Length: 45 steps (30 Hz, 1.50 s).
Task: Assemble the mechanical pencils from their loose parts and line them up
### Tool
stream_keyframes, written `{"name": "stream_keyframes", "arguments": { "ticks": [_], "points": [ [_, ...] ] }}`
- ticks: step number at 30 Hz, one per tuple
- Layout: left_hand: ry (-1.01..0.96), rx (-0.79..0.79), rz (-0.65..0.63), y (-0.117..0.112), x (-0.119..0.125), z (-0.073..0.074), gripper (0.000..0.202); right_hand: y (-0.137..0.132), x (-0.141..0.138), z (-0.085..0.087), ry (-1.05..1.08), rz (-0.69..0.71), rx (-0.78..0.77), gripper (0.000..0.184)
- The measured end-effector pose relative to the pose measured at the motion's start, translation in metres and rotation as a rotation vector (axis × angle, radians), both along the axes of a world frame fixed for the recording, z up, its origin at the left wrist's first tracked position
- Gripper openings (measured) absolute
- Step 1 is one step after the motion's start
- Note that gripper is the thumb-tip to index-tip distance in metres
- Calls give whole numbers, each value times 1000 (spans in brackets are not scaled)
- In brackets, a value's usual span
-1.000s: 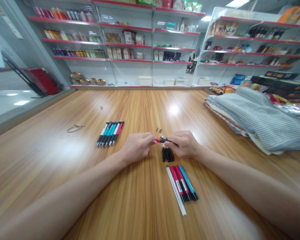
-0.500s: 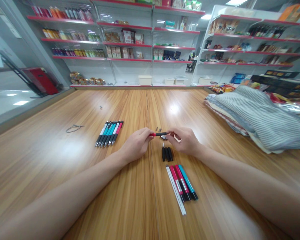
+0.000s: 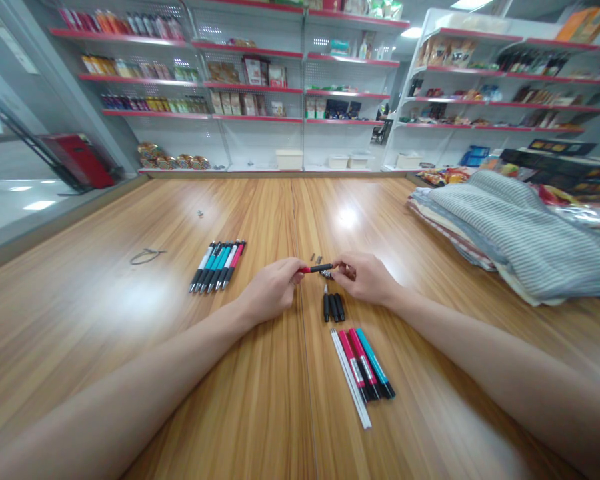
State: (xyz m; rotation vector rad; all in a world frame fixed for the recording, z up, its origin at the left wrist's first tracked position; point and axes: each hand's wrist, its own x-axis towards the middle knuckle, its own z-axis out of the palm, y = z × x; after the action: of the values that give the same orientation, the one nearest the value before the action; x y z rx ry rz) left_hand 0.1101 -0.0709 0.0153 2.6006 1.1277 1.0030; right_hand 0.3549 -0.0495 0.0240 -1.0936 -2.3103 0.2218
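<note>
My left hand (image 3: pixel 276 288) is closed around the red barrel (image 3: pixel 306 270) of a pen, whose black grip (image 3: pixel 322 268) points to the right. At the grip's far end, the thumb and fingers of my right hand (image 3: pixel 365 277) are pinched together; what they hold, if anything, is hidden. Small silver pen tips (image 3: pixel 326 274) lie just below the grip, with tiny metal springs (image 3: pixel 319 260) behind. Nearer me are black rubber grips (image 3: pixel 334 308), then white refills (image 3: pixel 351 380), two red barrels (image 3: pixel 360 367) and a teal barrel (image 3: pixel 375 363).
Several assembled pens (image 3: pixel 217 267) lie in a row at left, beside a thin grey loop (image 3: pixel 147 256). A tiny object (image 3: pixel 200 214) sits farther back. Folded striped cloths (image 3: pixel 520 233) are stacked at right. Stocked shelves (image 3: pixel 253 87) stand beyond the table.
My right fingertips have shifted slightly downward at the end of the black grip. My left hand keeps the pen almost still, and the parts on the table have stayed put.
</note>
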Motion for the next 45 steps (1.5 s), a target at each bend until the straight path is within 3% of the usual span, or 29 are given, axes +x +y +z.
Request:
{"name": "stream_keyframes", "arguments": {
  "ticks": [19, 36, 42, 45],
  "points": [
    [-3, 7, 3, 0, 0, 0, 13, 6, 2, -6, -6, -59, 2, 12],
    [-9, 7, 1, -1, -1, 1, 13, 12, 5, -7, -28, -191, 4, 8],
    [-5, 7, -2, 0, 0, 0, 13, 9, 5, -6, 70, -128, 12, 4],
    [5, 2, 0, 0, 0, 0, 13, 7, 3, -4, 115, -71, 57, 12]
  ]
}}
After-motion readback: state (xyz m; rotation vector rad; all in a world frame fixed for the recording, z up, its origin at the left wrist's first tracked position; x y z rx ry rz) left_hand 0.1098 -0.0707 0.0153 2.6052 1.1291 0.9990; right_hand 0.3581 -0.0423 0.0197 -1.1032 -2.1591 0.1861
